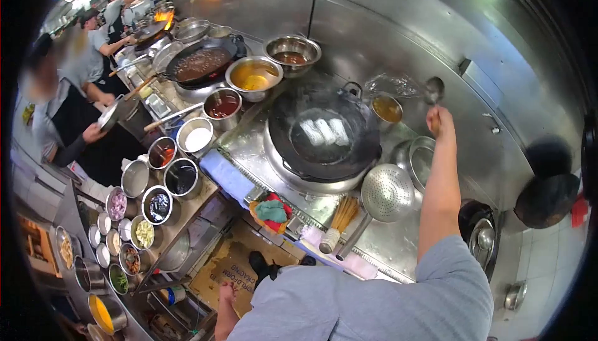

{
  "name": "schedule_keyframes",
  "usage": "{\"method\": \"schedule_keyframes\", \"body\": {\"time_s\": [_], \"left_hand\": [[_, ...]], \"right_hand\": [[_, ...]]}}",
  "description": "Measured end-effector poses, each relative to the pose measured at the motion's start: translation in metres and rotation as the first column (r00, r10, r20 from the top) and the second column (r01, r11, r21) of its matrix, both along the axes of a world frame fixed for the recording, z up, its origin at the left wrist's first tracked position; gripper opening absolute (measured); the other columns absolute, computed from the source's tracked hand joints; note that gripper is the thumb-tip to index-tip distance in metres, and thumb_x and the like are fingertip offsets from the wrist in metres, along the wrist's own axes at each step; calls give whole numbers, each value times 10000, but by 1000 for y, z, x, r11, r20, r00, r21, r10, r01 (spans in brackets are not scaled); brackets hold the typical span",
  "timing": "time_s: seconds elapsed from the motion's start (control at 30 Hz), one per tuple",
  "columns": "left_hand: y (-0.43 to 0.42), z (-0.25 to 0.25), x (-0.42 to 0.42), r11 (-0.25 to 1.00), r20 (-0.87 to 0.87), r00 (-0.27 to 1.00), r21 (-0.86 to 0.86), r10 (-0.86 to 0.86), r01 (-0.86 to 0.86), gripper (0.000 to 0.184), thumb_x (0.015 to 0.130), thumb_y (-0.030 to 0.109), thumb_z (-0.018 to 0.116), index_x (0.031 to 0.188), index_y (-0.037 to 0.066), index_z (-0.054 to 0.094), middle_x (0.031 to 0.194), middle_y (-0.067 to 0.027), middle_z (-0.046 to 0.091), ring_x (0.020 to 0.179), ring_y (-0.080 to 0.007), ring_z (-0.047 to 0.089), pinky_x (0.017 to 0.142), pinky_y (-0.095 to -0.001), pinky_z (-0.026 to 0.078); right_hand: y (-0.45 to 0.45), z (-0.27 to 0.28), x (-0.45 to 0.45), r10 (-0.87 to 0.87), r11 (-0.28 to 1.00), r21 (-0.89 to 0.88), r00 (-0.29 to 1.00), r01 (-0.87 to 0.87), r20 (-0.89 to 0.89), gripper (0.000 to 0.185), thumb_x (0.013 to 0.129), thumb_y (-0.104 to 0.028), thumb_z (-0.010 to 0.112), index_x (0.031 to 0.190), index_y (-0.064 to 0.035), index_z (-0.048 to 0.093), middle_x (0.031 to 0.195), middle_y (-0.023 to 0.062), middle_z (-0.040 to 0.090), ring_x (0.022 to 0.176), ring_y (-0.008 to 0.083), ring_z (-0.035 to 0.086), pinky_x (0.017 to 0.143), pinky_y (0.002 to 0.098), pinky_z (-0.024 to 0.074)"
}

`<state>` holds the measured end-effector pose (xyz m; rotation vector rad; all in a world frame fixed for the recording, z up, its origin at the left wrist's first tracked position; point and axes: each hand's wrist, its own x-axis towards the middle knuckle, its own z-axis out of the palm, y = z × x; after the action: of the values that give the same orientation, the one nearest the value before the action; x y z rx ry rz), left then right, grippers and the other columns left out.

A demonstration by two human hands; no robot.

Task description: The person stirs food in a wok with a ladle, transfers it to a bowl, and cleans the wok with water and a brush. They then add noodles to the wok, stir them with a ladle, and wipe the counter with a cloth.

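Note:
My right hand (440, 121) is closed around the handle of a metal ladle (434, 88), raised near the back wall to the right of a black wok (283, 135). Several white, oblong pieces (325, 131) lie side by side in bubbling liquid in the wok. Below the ladle stands a metal pot of yellowish liquid (387, 109). My left hand (228, 292) hangs low beside my body, fingers loosely apart, with nothing visible in it. A perforated skimmer (387, 191) and a bamboo brush (342, 216) lie on the steel counter between my body and the wok.
Sauce pots (222, 104) and ingredient containers (144, 234) crowd the left. A second wok (202, 63) holds brown liquid. A co-worker (81, 116) holds a pan at left; flames (164, 18) rise farther back. Folded cloths (271, 211) lie at the counter's front edge.

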<state>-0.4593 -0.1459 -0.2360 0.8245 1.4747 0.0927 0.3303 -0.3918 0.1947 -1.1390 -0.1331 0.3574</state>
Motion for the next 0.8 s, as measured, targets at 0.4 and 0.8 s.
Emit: {"method": "schedule_keyframes", "body": {"time_s": [0.4, 0.8], "left_hand": [[17, 22, 29, 996, 53, 998, 87, -36, 32, 92, 833, 136, 445, 859, 51, 472, 605, -69, 505, 474, -183, 511, 386, -295, 397], [8, 13, 25, 990, 149, 985, 99, 86, -102, 56, 819, 113, 466, 785, 78, 494, 608, -24, 497, 473, -132, 459, 418, -256, 392]], "right_hand": [[-165, -161, -95, -79, 296, -954, 997, 43, 21, 124, 726, -56, 432, 709, 35, 513, 768, 207, 574, 682, 289, 556, 630, 373, 474], [-130, -97, -45, 85, 579, 706, 831, 408, -550, 256, 748, -38, 445, 528, -82, 321, 459, 16, 243, 451, 149, 342, 537, 323, 440]]}}
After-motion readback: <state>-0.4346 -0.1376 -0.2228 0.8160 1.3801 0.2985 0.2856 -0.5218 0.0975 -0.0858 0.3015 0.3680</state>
